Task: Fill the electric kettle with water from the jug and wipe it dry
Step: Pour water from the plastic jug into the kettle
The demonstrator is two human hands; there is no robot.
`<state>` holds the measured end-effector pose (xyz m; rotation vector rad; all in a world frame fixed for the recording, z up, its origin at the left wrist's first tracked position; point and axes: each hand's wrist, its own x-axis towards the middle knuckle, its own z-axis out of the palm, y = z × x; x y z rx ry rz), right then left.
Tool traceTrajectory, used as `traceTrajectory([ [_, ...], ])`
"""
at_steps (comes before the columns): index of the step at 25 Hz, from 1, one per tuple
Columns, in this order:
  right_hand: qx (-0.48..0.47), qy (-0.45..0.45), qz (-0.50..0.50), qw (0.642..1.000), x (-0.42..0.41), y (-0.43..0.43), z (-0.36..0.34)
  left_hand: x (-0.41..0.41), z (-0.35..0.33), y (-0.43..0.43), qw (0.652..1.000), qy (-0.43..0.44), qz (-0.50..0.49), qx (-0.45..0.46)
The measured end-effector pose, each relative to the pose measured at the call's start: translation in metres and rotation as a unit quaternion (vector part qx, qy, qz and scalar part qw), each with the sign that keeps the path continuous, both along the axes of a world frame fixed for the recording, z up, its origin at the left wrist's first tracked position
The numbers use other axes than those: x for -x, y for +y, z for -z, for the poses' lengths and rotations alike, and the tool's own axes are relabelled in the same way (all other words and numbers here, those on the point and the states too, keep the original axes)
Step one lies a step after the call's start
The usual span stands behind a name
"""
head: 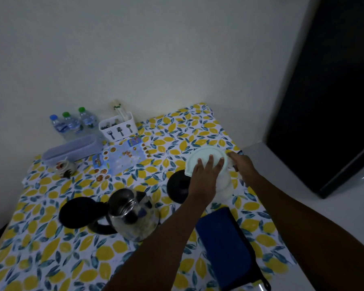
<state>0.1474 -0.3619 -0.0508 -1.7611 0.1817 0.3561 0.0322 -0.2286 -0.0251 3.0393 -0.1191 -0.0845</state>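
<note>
A: Where does the jug [216,175] stand?

B: On the right of the lemon-print tablecloth [51,248], just right of the round black kettle base [178,186]. The person's left hand [205,177] lies flat on the pale lid [204,157], fingers spread, pressing rather than gripping. The right hand [241,162] curls at the far right side of the jug, apparently on its handle, though the handle itself is hidden, so how tightly it closes cannot be told.

A: And the kettle [132,213]?

B: Nearer and to the left, glass-bodied, its black lid [77,213] swung open and the mouth clear.

A: How will the jug handle?

B: It looks like stiff plastic; if full it is probably heavy and top-loaded, so the handle should carry the weight while the other hand steadies the lid or supports the body. Wet plastic may slip. The kettle's glass is likely fragile, so its black handle [99,226] is the safe hold.

A: For drying?

B: The folded blue cloth [223,248] lies near the jug, soft and easy to pinch up.
</note>
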Motion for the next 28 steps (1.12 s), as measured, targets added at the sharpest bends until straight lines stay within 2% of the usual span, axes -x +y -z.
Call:
traceTrajectory([
  [5,-0.011,0.030,0.041,0.999,-0.021,-0.018,0.009,-0.019,0.007,-0.026,1.000,-0.007,-0.008,-0.020],
  [8,-0.015,0.023,0.032,0.999,-0.028,-0.027,0.012,-0.030,0.012,-0.034,1.000,-0.012,0.006,-0.020],
  [13,0.030,-0.012,0.039,0.999,-0.031,-0.045,0.024,-0.039,0.024,-0.033,0.999,-0.011,0.050,-0.017],
  [17,0.148,-0.062,-0.024,0.987,-0.032,-0.044,0.037,-0.038,0.031,-0.031,0.998,-0.043,0.055,-0.007],
  [20,0.223,-0.118,0.010,0.968,-0.027,-0.043,0.042,-0.037,0.030,-0.032,0.998,-0.048,0.050,-0.001],
  [22,0.160,-0.131,0.087,0.974,-0.018,-0.041,0.041,-0.036,0.029,-0.032,0.998,-0.046,0.052,-0.002],
  [24,0.095,-0.181,0.123,0.971,-0.002,-0.040,0.041,-0.035,0.027,-0.028,0.996,-0.050,0.071,0.008],
  [26,0.107,-0.258,0.112,0.954,0.021,-0.041,0.040,-0.028,0.026,-0.020,0.993,-0.067,0.091,0.037],
  [28,0.169,-0.340,0.080,0.922,0.041,-0.041,0.039,-0.012,0.028,-0.009,0.990,-0.091,0.082,0.069],
])
